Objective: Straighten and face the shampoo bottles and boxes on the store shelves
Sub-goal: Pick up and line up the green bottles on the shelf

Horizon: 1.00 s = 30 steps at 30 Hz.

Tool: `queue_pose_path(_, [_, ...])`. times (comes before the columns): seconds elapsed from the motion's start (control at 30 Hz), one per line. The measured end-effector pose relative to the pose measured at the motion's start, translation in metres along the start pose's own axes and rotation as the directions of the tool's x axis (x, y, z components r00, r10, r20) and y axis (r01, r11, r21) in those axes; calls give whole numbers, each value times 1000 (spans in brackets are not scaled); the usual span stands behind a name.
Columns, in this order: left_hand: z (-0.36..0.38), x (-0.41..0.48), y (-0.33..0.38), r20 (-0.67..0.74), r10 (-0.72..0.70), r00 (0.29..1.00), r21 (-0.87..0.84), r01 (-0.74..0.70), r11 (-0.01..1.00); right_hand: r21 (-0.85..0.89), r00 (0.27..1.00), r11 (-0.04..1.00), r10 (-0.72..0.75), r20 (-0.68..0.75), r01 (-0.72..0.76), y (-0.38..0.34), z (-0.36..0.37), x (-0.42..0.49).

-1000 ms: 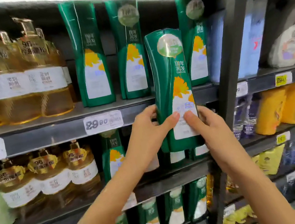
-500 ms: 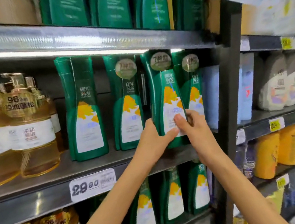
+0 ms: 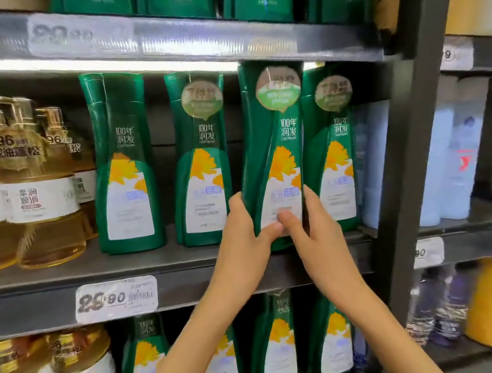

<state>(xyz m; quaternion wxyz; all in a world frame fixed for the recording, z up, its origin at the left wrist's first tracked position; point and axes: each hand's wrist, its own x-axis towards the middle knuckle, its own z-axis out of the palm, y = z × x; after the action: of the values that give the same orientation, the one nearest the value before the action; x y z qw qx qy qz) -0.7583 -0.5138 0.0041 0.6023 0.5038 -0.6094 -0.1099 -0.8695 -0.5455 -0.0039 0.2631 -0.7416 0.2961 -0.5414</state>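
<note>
Gripping the lower part of a tall green shampoo bottle [image 3: 275, 135], both hands curl round it: the left hand [image 3: 241, 243] wraps its left edge, the right hand [image 3: 318, 232] its right edge, and both thumbs press on the white label. The bottle is glossy plastic with a waisted shape, a round sticker near its top and an orange flower print. It leans slightly right at the front of the dark metal shelf [image 3: 45, 307], between a left neighbour [image 3: 197, 162] and a right neighbour [image 3: 333, 151] of the same make. Whether its base touches the shelf cannot be told. Further left stand clear amber pump bottles [image 3: 39, 196] with gold caps.
</note>
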Motion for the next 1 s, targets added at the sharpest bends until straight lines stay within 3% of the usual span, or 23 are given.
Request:
queue_pose_path(0.2, [-5,2,1,22,-63,998,94,61,994,-194,995,978,-88,-46,78,4,-4,-18])
queue_pose_path(0.5, [-1,13,-2,54,-189,980,111,183,977,-53,993,997,-59,-106,54,15,-34,-31])
queue_pose_path(1.0, [6,32,-1,75,-309,948,304,274,913,-60,989,997,-59,-139,52,23,-36,-43])
